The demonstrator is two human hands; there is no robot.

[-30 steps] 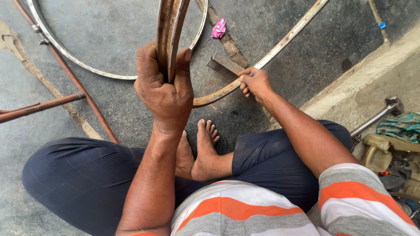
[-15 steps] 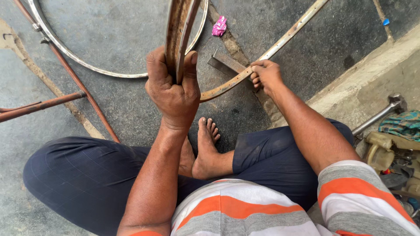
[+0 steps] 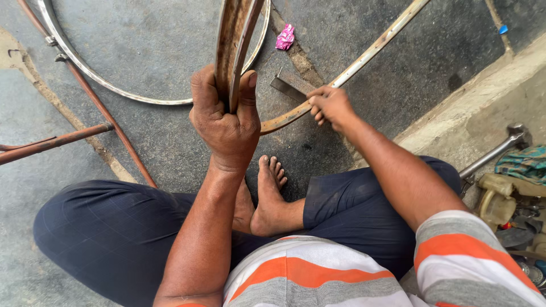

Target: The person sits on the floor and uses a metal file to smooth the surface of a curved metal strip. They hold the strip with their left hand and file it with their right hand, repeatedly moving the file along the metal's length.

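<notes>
While sitting cross-legged on the concrete floor [image 3: 142, 51]: gripping rusty wheel rim [image 3: 233, 40] upright, left hand [image 3: 224, 116] fisted tight around it; right hand [image 3: 330, 105] pinching the rim's lower arc beside a flat metal bar [image 3: 290, 86].

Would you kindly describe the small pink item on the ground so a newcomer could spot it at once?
Start at the rusty curved metal rim clenched upright in the left hand. Just right of it, on the dark concrete floor beside a crack, lies the crumpled pink wrapper. It is the only bright pink thing among grey and rust-brown metal.
</notes>
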